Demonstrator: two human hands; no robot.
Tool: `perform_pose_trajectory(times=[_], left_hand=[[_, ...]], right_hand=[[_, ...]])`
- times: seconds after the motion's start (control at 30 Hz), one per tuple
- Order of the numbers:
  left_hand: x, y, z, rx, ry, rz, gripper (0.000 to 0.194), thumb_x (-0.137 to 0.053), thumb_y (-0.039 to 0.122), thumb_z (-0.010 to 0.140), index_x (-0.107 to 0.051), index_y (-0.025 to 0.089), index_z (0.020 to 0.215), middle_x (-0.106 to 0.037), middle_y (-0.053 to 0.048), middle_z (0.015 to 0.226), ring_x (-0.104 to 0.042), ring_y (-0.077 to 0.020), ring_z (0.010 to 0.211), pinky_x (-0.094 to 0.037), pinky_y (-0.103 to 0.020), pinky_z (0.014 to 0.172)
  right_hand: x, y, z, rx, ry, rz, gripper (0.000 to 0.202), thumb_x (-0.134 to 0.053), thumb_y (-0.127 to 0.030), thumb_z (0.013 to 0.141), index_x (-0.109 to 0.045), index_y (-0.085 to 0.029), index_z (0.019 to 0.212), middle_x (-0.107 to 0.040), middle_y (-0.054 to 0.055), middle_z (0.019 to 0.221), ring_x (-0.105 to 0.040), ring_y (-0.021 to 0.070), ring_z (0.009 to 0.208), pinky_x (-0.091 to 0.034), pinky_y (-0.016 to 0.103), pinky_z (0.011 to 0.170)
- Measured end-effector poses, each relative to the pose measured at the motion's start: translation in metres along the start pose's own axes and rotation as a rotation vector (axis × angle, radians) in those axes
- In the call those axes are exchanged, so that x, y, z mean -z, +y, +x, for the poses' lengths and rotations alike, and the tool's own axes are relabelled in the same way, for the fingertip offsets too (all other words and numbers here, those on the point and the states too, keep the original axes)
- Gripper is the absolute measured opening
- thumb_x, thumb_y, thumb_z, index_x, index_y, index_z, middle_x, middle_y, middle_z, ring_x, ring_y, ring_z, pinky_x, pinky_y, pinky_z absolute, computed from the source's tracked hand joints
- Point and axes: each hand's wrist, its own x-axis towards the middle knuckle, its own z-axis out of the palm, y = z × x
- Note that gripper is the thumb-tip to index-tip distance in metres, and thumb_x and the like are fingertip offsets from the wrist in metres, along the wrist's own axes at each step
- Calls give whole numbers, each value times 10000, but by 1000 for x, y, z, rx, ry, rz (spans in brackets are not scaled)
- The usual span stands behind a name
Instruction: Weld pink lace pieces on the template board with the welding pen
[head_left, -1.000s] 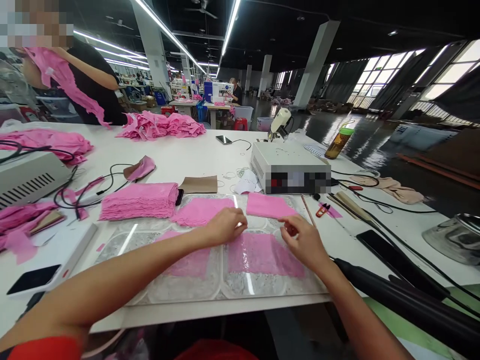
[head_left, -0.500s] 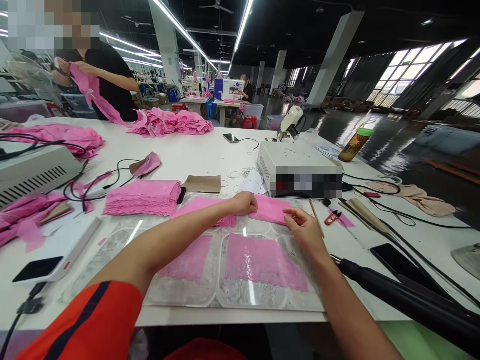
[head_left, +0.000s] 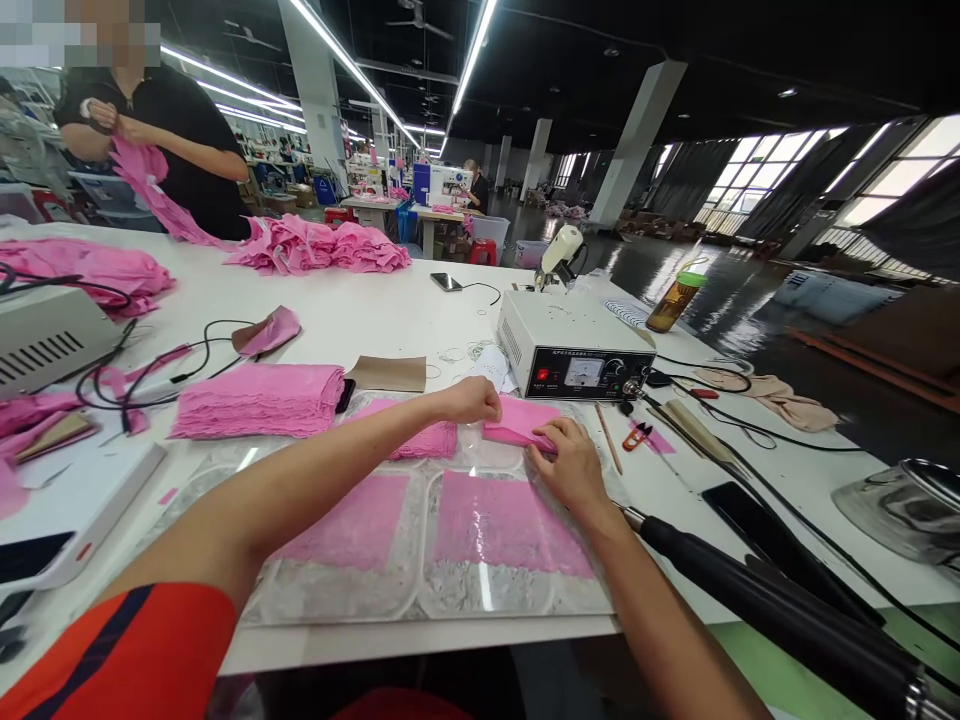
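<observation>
A pink fabric piece [head_left: 517,412] lies at the back of a clear template board [head_left: 491,598], between my two hands. My left hand [head_left: 474,400] is closed in a pinch at its left end. At the right front edge, the fingers of my right hand [head_left: 571,458] are bent and pinch the cloth, which is slightly raised there. Two flat pink panels [head_left: 506,520] show through the board in front. Left of my hands are a smaller pile of pink pieces [head_left: 427,440], partly behind my forearm, and a thick pink stack [head_left: 259,402].
Behind my hands stands a control box [head_left: 574,345]. To the right are orange thread snips [head_left: 637,436], a black hand tool [head_left: 720,565] with its cable, and a glass jar [head_left: 900,510]. A co-worker [head_left: 161,150] handles pink cloth across the table.
My right hand has turned and come inward over the fabric's front edge, and the cloth there has lifted into a fold. My left hand keeps its pinch. The whole view has shifted slightly.
</observation>
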Motion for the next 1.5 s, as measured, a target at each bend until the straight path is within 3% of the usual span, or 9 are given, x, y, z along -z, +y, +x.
perform_pose_trajectory(times=[0.17,0.37,0.5,0.67,0.97,1.2,1.5], left_hand=[[0,13,-35,-25,-15,-71,85,-656,164,795,-699,123,735,-673,-19,802,-618,-132,772,-481,-219,699],[-21,25,-93,-56,-86,-129,96,-660,133,748,-732,155,689,-665,-3,805,-603,-103,714,-453,-179,657],[-38,29,-115,-58,-105,-128,133,-664,84,719,-730,172,646,-642,6,822,-583,-93,685,-430,-180,622],[-49,31,-123,-79,-104,-119,166,-666,36,701,-717,168,613,-611,7,775,-564,-99,694,-415,-190,639],[-53,32,-129,-91,-89,-130,174,-644,37,717,-725,168,638,-615,3,819,-567,-93,692,-431,-183,648],[-54,32,-127,-97,-89,-128,175,-637,34,714,-714,166,628,-622,5,811,-573,-98,691,-427,-183,636],[-53,32,-128,-101,-101,-108,133,-658,64,728,-714,168,668,-625,8,807,-579,-95,698,-424,-181,631]], right_hand=[[11,-4,-12,77,-44,-21,140,-542,-184,816,-681,-184,800,-633,83,910,-543,219,893,-462,389,824],[40,-30,-56,397,-98,-143,162,-515,-161,878,-675,-179,863,-658,82,939,-552,209,888,-448,356,771],[52,-47,-80,496,-124,-146,168,-508,-103,878,-664,-164,890,-658,78,910,-550,196,858,-443,342,758],[57,-52,-91,508,-160,-122,198,-482,-79,884,-651,-178,909,-656,73,903,-563,189,843,-457,340,756],[65,-48,-101,446,-223,-24,147,-538,-174,886,-640,-195,989,-662,76,942,-607,195,863,-507,358,763],[66,-48,-100,439,-219,-29,150,-533,-193,896,-647,-200,994,-680,68,933,-633,182,838,-536,346,753],[70,-65,-92,434,-264,-4,156,-516,-193,898,-661,-205,954,-686,66,902,-636,170,804,-532,318,719]])
